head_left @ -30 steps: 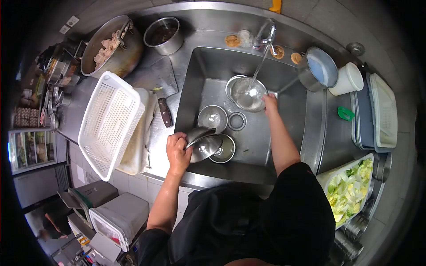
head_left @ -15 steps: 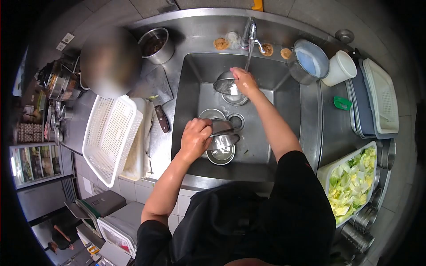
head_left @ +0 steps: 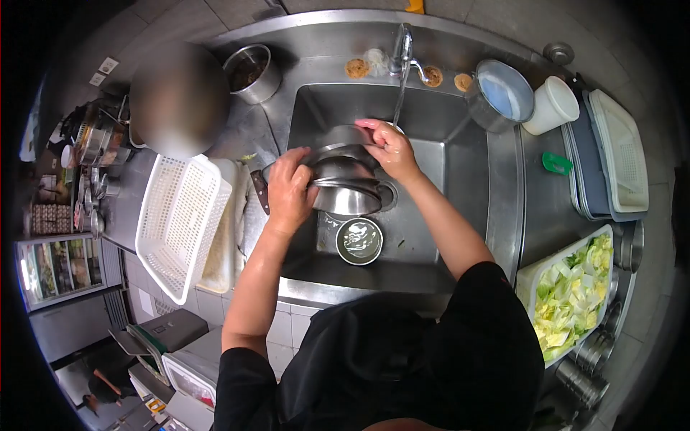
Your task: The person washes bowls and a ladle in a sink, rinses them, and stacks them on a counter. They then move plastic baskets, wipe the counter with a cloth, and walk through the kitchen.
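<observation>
Over the sink [head_left: 460, 194], my left hand [head_left: 291, 192] grips the rims of tilted metal bowls [head_left: 346, 200], thumb in front and fingers behind. My right hand [head_left: 392, 152] is closed on the edge of another metal bowl [head_left: 346, 135], held just beyond and overlapping the first ones in this view. Close by my right hand, a stream of water runs from the tap [head_left: 406, 54]. One more metal bowl [head_left: 359, 248], with water in it, stands on the sink floor below my left hand, beside the drain [head_left: 389, 192].
Left of the sink are a white perforated basket [head_left: 176, 215], a knife with a brown handle [head_left: 260, 191] and a steel pot [head_left: 259, 82]. A bucket [head_left: 496, 108], a white tub [head_left: 552, 108], stacked trays [head_left: 618, 158] and a bin of chopped lettuce [head_left: 571, 305] line the right.
My left hand has risen up and left with its bowls. My right hand has brought its bowl toward them, away from the far side. The water-filled bowl stays on the sink floor.
</observation>
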A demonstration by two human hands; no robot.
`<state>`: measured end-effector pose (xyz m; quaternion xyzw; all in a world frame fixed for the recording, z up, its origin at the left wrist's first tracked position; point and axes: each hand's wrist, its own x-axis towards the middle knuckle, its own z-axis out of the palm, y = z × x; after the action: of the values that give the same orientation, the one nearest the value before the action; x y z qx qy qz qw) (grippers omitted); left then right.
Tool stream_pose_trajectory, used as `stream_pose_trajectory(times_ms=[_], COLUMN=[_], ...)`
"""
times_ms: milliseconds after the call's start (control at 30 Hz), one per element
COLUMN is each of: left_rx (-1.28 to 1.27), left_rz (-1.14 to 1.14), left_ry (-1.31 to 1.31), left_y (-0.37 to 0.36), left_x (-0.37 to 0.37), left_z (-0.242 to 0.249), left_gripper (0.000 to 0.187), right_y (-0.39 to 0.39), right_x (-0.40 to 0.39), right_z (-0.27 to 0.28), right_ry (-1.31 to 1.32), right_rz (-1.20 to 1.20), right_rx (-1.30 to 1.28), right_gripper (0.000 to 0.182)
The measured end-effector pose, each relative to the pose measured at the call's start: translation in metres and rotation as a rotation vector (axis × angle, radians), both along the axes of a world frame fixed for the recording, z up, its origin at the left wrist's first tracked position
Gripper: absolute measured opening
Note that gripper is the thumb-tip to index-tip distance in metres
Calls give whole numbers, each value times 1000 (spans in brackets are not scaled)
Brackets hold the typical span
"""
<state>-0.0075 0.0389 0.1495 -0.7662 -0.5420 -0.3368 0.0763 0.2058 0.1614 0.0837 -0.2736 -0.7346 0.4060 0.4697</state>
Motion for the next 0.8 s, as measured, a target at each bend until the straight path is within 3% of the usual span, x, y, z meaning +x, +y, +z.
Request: stream_pose_trajectory(times_ms=[33, 100, 167, 233, 267, 300, 367, 433, 500, 633, 700, 733, 800], left_rx=[-10, -59, -67, -194, -188, -197, -231, -261, -286, -407, -395, -389, -376], left_rz=[-3, 75, 84, 114, 125, 125, 157, 246, 272, 281, 276, 282, 282], left_ry=[-4, -73, -83, -86, -104, -102, -119, -217, -206, -185, -226, -231, -233], left_y=[-2, -4, -10, -25, -32, -40, -57, -73, -89, -105, -108, -109, -107], left_x=[-1, -2, -9, -19, -20, -22, -26, -25, -27, -27, -24, -24, -23], left_z=[-3, -8, -15, -26, -29, -31, -34, -42, -50, -55, -56, -57, -58], left_gripper=[35, 34, 31, 30, 30, 30, 29, 30, 31, 32, 31, 31, 31], right_y=[-4, -8, -8, -6, 0, 8, 23, 22, -16, -50, -41, -41, -9], right_x=[-2, -13, -15, -17, -18, -20, -27, -23, -27, -44, -50, -51, -41], right_z=[1, -1, -9, -19, -43, -71, -142, -266, -346, -353, -324, -318, -286], right_ry=[-4, 110, 185, 417, 440, 446, -95, -711, -953, -978, -937, -729, -791], right_rz=[-3, 207, 313, 661, 667, 666, 112, -107, -261, -136, -270, -405, -414], right_rx=[-10, -122, -210, -735, -788, -797, -1003, -721, -632, -740, -709, -493, -347], right_gripper=[38, 42, 33, 29, 40, 40, 48, 54, 57, 47, 34, 26, 23])
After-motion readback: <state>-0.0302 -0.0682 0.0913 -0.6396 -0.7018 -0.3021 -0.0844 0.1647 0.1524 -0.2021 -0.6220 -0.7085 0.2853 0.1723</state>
